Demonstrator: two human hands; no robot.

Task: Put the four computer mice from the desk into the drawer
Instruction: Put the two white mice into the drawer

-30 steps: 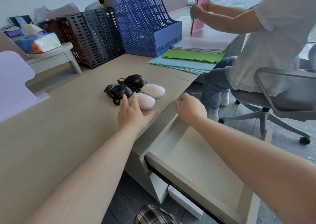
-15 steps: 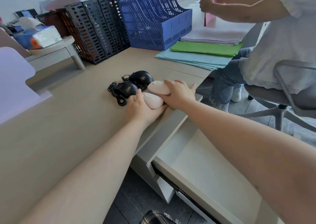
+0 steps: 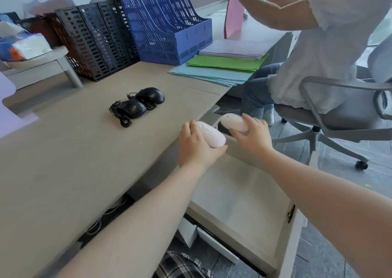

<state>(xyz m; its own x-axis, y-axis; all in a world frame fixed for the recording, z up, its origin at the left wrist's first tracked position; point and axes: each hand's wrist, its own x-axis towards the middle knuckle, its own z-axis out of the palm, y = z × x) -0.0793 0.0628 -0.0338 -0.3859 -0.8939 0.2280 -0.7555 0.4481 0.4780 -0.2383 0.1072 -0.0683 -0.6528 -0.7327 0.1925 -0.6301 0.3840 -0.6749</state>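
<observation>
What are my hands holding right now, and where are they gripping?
Each holds a white mouse by its sides: the left hand grips one, the right hand the other, at the open drawer.

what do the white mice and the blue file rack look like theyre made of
White mice: probably smooth plastic with a satin, slightly glossy shell, judging by soft highlights. Blue file rack: apparently rigid moulded plastic, matte, with perforated slotted walls.
</observation>
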